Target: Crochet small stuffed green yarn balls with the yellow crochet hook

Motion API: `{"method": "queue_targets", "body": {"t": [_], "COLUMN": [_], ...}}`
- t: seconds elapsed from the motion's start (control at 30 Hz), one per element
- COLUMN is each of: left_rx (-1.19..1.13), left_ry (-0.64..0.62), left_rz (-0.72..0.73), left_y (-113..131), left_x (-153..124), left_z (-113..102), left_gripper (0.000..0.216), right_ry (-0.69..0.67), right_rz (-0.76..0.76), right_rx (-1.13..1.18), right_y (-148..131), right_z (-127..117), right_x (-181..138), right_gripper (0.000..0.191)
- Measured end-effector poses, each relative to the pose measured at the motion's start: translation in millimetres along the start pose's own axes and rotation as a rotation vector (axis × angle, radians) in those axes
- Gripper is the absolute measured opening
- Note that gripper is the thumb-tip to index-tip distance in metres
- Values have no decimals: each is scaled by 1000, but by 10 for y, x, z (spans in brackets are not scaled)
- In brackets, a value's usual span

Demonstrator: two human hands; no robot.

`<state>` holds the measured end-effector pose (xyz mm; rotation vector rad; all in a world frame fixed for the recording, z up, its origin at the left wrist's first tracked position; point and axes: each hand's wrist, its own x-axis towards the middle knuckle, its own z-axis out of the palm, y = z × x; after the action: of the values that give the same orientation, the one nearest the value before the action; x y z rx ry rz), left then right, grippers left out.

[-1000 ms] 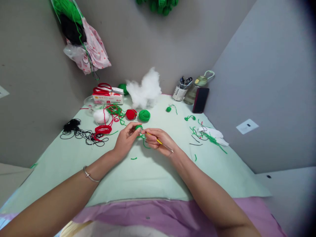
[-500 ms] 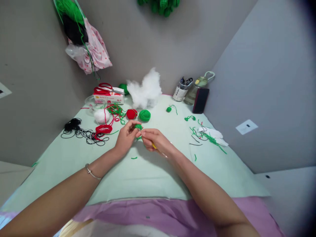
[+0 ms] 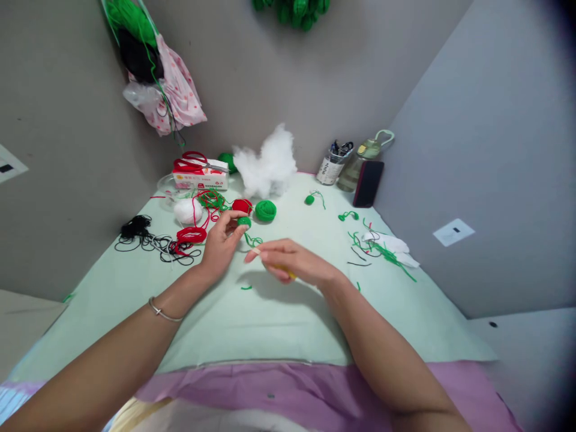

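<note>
My left hand [image 3: 220, 240] pinches a small green crocheted piece [image 3: 244, 222] between thumb and fingertips, a little above the pale green tabletop [image 3: 270, 312]. A thin green yarn strand [image 3: 252, 241] trails from the piece towards my right hand [image 3: 290, 262]. My right hand is closed around a yellow-handled crochet hook [image 3: 288, 273], of which only a short yellow part shows beneath the fingers. The two hands are a few centimetres apart.
Behind the hands lie a red yarn ball [image 3: 242, 206], a green yarn ball [image 3: 265, 210], white stuffing [image 3: 267, 162], a white ball [image 3: 186, 210], red and black yarn tangles [image 3: 153, 237], and a box with red scissors [image 3: 198, 171]. A jar, bottle and phone [image 3: 368, 183] stand back right; yarn scraps [image 3: 382, 246] lie right.
My left hand has lifted the green piece up and to the left, away from my right hand. My right hand has turned so the hook is mostly hidden beneath it.
</note>
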<state>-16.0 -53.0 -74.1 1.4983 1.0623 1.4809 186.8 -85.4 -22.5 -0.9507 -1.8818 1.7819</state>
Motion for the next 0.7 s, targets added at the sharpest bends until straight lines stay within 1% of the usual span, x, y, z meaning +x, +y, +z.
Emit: {"method": "queue_targets", "body": {"t": [0.07, 0.1, 0.17, 0.2, 0.27, 0.3, 0.33, 0.4, 0.43, 0.47, 0.5, 0.53, 0.63, 0.7], "left_rx": [-77, -117, -187, -214, -251, -261, -268, -275, -278, -280, -282, -283, -287, -288], "left_ry": [-24, -37, -57, -64, -75, -80, -85, -93, -96, -99, -102, -104, -109, -119], "left_rz": [-79, -115, -172, -191, -215, -220, -224, -231, -235, -242, -250, -259, -291, -305], "left_y": [-6, -3, 12, 25, 56, 72, 87, 112, 120, 125, 128, 129, 130, 134], "left_x": [-4, -12, -37, -52, -83, -98, -111, -130, -136, -139, -140, -140, -144, -151], "left_z": [14, 28, 67, 89, 130, 148, 163, 181, 185, 186, 186, 185, 189, 200], "left_gripper": [25, 26, 29, 29, 29, 29, 28, 28, 28, 28, 29, 30, 33, 34], "right_ry": [490, 630, 773, 819, 849, 837, 797, 661, 522, 458, 438, 447, 599, 611], "right_rz": [44, 59, 74, 63, 17, -14, -46, -97, -126, -135, -146, -157, -228, -280], "right_rx": [-479, -559, -626, -643, -649, -642, -616, -528, -383, -293, -241, -199, -134, 8], "right_y": [18, 45, 118, 153, 202, 215, 221, 223, 221, 217, 209, 197, 136, 93], "right_z": [-187, -289, -453, -495, -477, -423, -349, -185, -115, -62, -29, -14, -33, -49], "right_x": [-60, -85, -111, -108, -64, -27, 16, 104, 140, 166, 180, 182, 147, 124], "right_gripper": [33, 30, 25, 24, 26, 28, 30, 30, 29, 29, 31, 33, 32, 28]}}
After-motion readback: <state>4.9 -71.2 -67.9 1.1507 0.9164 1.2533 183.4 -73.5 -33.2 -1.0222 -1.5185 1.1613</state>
